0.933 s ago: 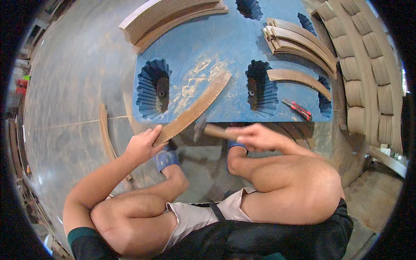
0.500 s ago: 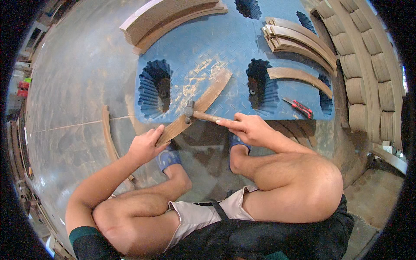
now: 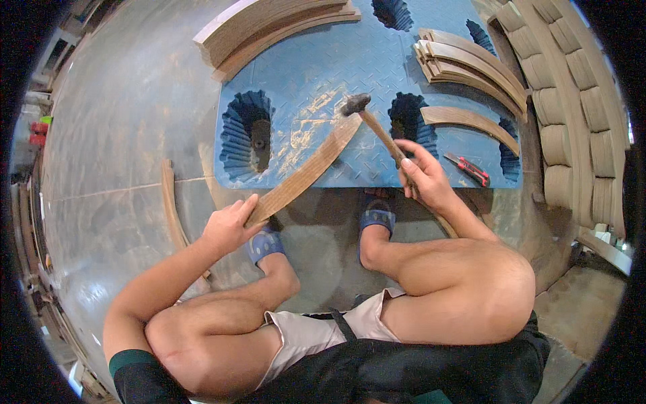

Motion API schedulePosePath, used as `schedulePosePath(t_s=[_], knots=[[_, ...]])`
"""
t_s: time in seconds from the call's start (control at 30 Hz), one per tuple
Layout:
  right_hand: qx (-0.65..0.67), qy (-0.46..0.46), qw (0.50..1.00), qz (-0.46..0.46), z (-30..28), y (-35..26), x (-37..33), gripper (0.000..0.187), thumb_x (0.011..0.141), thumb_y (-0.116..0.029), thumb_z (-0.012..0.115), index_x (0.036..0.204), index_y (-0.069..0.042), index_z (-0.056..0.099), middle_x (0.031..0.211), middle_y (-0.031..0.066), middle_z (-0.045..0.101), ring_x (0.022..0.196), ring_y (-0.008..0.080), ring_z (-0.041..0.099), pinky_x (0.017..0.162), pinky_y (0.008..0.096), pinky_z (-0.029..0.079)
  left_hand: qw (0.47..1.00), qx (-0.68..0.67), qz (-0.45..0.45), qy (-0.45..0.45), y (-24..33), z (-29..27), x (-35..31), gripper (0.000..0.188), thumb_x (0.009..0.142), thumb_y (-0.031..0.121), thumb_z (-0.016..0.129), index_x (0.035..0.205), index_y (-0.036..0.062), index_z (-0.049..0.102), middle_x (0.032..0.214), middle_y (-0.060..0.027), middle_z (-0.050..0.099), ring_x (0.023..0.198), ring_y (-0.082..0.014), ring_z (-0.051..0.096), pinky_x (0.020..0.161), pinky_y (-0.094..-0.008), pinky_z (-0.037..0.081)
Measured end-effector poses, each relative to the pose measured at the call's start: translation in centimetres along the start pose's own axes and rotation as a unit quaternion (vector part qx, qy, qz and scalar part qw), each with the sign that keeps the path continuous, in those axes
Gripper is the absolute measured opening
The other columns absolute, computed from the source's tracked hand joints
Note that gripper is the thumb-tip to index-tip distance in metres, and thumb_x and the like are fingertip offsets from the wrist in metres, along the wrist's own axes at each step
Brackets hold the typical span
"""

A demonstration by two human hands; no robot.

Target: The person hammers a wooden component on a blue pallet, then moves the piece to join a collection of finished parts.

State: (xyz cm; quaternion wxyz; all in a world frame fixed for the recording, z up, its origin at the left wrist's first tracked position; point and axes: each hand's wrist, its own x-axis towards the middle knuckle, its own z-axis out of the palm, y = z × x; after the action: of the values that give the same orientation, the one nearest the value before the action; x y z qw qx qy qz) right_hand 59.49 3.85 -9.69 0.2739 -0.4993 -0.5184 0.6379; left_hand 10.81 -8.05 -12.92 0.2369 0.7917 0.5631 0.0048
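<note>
My left hand [image 3: 231, 224] grips the near end of a curved wooden slat [image 3: 306, 170], thumb along its upper side. The slat slants away to the right, its far end over the blue plastic pallet [image 3: 266, 176]. In my right hand [image 3: 422, 176] is a hammer [image 3: 382, 132], with fingers wrapped round its wooden handle. The dark hammer head stands just beyond the slat's far tip; whether the two touch, I cannot tell.
Stacked curved slats lie on the pallet at the far left [image 3: 269, 27] and right [image 3: 471, 67], with a single slat [image 3: 471, 122] nearer. A red utility knife [image 3: 469, 170] rests by the front edge. Another slat [image 3: 169, 209] lies on the floor at left. Bundled wood [image 3: 555, 128] stands right.
My right hand has moved right and turned the hammer upward, taking its head from the slat's middle to near its far tip. My left hand keeps its grip.
</note>
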Motion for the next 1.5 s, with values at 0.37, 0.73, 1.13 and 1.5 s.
schedulePosePath(t_s=[0.37, 0.73, 1.13, 1.5], knots=[[-0.047, 0.063, 0.997, 0.015, -4.0, 0.4, 4.4, 0.058, 0.116, -0.031, 0.063, 0.17, -0.015, 0.049, 0.068, -0.0034, 0.054, 0.049, 0.0063, 0.05, 0.045, 0.0241, 0.042, 1.0, 0.017, 0.005, 0.015, 0.0, -0.1, 0.1, 0.072, 0.097, 0.045, 0.084, 0.152, 0.0068, 0.056, 0.107, -0.0198, 0.074, 0.089, -0.0439, 0.076, 0.074, -0.0518, 0.063], [-0.108, -0.168, 0.973, 0.114, -2.3, -0.6, 2.1, 0.052, 0.114, -0.026, 0.067, 0.164, -0.016, 0.058, 0.067, -0.0061, 0.054, 0.054, 0.0043, 0.051, 0.047, 0.0228, 0.044, 0.999, 0.006, 0.028, 0.028, -0.5, 0.2, 0.3, 0.071, 0.097, 0.045, 0.083, 0.15, 0.0058, 0.055, 0.107, -0.0192, 0.073, 0.092, -0.0424, 0.075, 0.074, -0.0515, 0.063], [-0.109, -0.175, 0.971, 0.118, -2.8, -0.8, 2.7, 0.051, 0.114, -0.028, 0.069, 0.163, -0.015, 0.06, 0.067, -0.0059, 0.055, 0.052, 0.0049, 0.05, 0.046, 0.0242, 0.042, 1.0, 0.006, 0.015, 0.0, 0.0, -0.2, 0.7, 0.073, 0.098, 0.046, 0.083, 0.153, 0.0069, 0.055, 0.112, -0.0208, 0.074, 0.094, -0.0444, 0.076, 0.075, -0.0521, 0.063], [-0.168, -0.212, 0.963, -0.012, -1.9, 2.2, 2.5, 0.052, 0.112, -0.029, 0.071, 0.162, -0.019, 0.061, 0.073, -0.0076, 0.057, 0.058, 0.0035, 0.052, 0.048, 0.0234, 0.044, 0.999, 0.026, -0.002, -0.019, 0.0, -0.3, 0.0, 0.073, 0.097, 0.045, 0.083, 0.153, 0.0068, 0.055, 0.113, -0.0197, 0.074, 0.096, -0.0424, 0.076, 0.077, -0.0503, 0.064]])
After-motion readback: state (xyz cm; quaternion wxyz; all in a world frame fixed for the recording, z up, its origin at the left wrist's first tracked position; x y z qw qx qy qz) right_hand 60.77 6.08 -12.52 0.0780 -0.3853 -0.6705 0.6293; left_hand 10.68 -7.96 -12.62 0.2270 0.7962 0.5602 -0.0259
